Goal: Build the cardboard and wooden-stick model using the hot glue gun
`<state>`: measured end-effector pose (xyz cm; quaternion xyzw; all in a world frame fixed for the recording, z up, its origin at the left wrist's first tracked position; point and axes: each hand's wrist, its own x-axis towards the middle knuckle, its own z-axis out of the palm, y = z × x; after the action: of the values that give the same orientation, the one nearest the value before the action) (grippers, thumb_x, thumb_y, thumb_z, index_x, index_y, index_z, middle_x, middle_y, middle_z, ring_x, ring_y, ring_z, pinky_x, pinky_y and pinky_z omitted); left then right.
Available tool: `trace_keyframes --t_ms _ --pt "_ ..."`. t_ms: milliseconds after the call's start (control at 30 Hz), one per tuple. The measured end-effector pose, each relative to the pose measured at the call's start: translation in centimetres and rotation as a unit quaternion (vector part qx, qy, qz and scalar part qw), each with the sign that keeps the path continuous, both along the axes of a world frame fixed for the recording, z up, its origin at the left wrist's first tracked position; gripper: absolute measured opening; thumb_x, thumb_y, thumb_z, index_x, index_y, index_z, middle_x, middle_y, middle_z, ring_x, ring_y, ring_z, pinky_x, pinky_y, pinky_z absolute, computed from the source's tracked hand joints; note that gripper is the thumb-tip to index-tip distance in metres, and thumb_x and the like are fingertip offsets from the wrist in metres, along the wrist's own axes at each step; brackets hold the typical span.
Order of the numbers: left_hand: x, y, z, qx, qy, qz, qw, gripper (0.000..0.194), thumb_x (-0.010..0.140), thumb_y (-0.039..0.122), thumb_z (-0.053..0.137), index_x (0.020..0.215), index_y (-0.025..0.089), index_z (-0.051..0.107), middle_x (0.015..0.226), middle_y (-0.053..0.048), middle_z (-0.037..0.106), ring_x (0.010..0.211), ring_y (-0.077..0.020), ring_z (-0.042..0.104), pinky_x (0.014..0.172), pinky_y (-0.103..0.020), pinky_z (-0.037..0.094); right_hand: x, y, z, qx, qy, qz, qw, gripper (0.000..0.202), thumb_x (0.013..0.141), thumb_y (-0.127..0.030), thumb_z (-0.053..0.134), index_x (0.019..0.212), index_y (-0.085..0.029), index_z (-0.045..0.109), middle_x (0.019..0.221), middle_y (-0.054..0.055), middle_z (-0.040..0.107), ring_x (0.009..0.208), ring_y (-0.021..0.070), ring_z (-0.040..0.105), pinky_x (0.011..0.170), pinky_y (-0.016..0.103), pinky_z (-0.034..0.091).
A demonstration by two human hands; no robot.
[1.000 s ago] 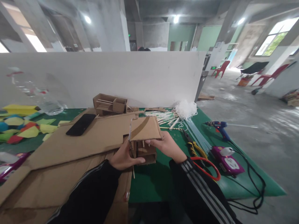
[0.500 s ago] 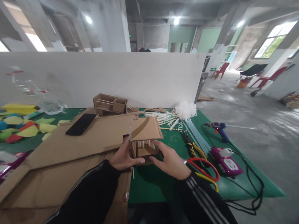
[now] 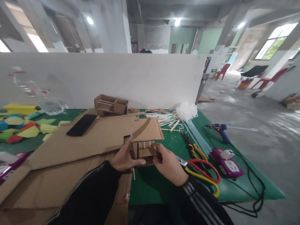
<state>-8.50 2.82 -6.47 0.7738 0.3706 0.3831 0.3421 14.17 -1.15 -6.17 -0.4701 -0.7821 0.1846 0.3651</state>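
A small cardboard model (image 3: pixel 147 130) with a slanted top panel and thin white sticks inside its open front is between my hands. My left hand (image 3: pixel 123 157) wraps its left side, thumb along the lower front edge. At the right side, my right hand (image 3: pixel 170 164) has its fingers bent in and its thumb and forefinger on the model's edge; the fingertips are partly hidden. Under my left forearm lie flat cardboard sheets (image 3: pixel 98 137). Scissors (image 3: pixel 203 170) with red and yellow handles rest just right of my right hand.
A black phone (image 3: pixel 81 125) lies on the cardboard, and a cardboard box (image 3: pixel 110 105) stands behind. Pliers (image 3: pixel 192 147), clear glue sticks (image 3: pixel 198 137), a blue glue gun (image 3: pixel 219 129) and a purple power socket (image 3: pixel 227 163) with cables are at right. A white partition (image 3: pixel 140 79) bounds the back.
My right hand has shifted slightly down, and its fingers have curled in more at the model's right side. More of the scissors shows. The left hand keeps its hold.
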Motion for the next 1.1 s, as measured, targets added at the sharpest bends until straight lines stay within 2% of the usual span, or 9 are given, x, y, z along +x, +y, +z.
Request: trace_keyframes --t_ms 200,367,533,767,1100 --pt "0.1 -0.1 0.1 -0.006 -0.005 -0.005 1.000 0.094 0.069 0.042 0.085 0.147 0.022 0.038 0.145 -0.017 0.054 0.132 -0.0347 0.054 0.112 -0.055 0.043 -0.1 0.0 0.0 0.002 0.016 0.006 1.000 0.043 0.085 -0.009 0.046 0.125 -0.021 0.050 0.078 -0.001 0.058 0.069 0.0185 0.057 0.066 0.028 0.042" --pt "-0.1 0.0 -0.2 0.008 0.008 0.010 1.000 0.096 0.067 0.041 0.087 0.147 0.019 0.039 0.147 -0.018 0.052 0.135 -0.0364 0.051 0.115 -0.058 0.039 0.0 0.0 0.2 0.001 0.027 0.000 1.000 0.042 0.086 -0.011 0.048 0.126 -0.021 0.050 0.078 -0.001 0.057 0.068 0.0183 0.056 0.064 0.028 0.041" --pt "0.0 -0.1 -0.1 0.009 0.017 0.016 1.000 0.096 0.068 0.044 0.086 0.148 0.020 0.038 0.145 -0.016 0.054 0.133 -0.0361 0.053 0.114 -0.055 0.041 0.1 0.1 0.5 -0.006 0.025 -0.002 1.000 0.044 0.085 -0.011 0.049 0.128 -0.022 0.050 0.075 -0.002 0.056 0.067 0.0182 0.056 0.064 0.028 0.040" --pt "0.0 0.0 0.0 0.010 0.013 0.005 1.000 0.100 0.069 0.047 0.085 0.150 0.020 0.034 0.145 -0.017 0.054 0.133 -0.0356 0.054 0.115 -0.053 0.041 0.0 0.0 1.4 0.000 0.009 -0.016 1.000 0.039 0.082 -0.013 0.050 0.120 -0.022 0.053 0.073 -0.003 0.055 0.065 0.0183 0.055 0.060 0.028 0.036" --pt "-0.2 0.1 -0.4 0.032 0.027 0.004 0.999 0.101 0.070 0.046 0.085 0.151 0.019 0.031 0.129 -0.015 0.064 0.124 -0.0344 0.060 0.116 -0.057 0.038 0.0 0.3 2.5 0.040 0.010 -0.034 0.999 0.031 0.083 -0.014 0.049 0.113 -0.022 0.055 0.073 -0.002 0.056 0.062 0.0179 0.053 0.058 0.027 0.033"
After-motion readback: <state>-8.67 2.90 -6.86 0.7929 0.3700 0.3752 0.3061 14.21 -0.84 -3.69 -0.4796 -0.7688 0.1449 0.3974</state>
